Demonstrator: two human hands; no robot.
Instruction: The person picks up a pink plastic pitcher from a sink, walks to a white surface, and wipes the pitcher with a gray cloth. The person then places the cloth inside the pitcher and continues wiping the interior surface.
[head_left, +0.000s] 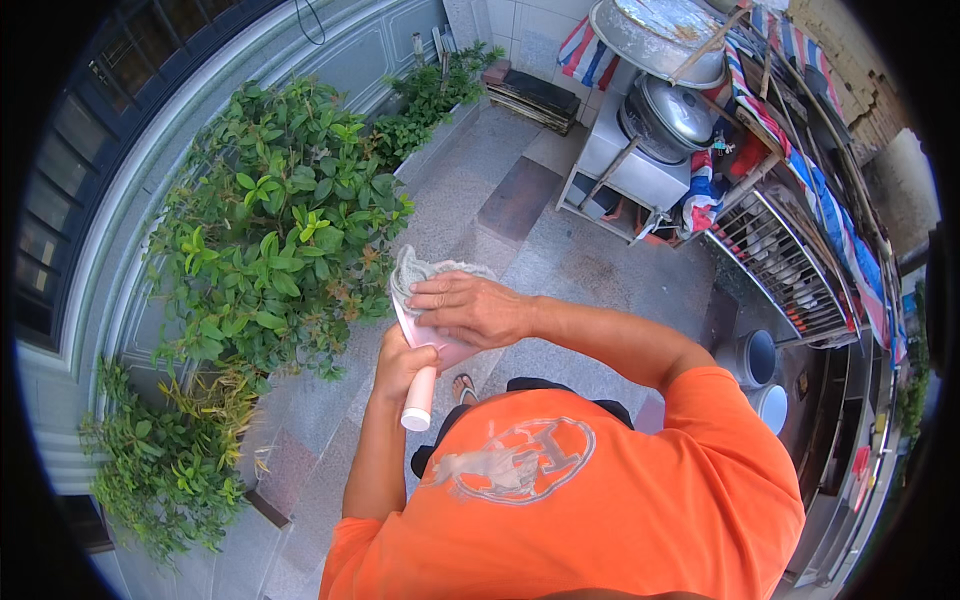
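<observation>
My left hand (403, 361) is closed around the pink handle (422, 394) of a pale pink object, its white-capped end pointing towards my body. The rest of that object is a broad pink part (454, 355), partly hidden by my hands; its exact kind cannot be told. Across it lies my right hand (472, 309), fingers stretched to the left, pressing a grey-white cloth (409, 274) against its far side. The cloth is bunched and sticks out beyond my fingertips. Both hands are in front of my chest, above the stone paving.
Leafy bushes (277, 225) grow close on the left by the wall. At the upper right, a lidded metal pot (671, 116) stands on a metal stand (634, 176). A barred cage (787, 262) and two buckets (759, 358) are on the right. My sandalled foot (465, 390) shows below.
</observation>
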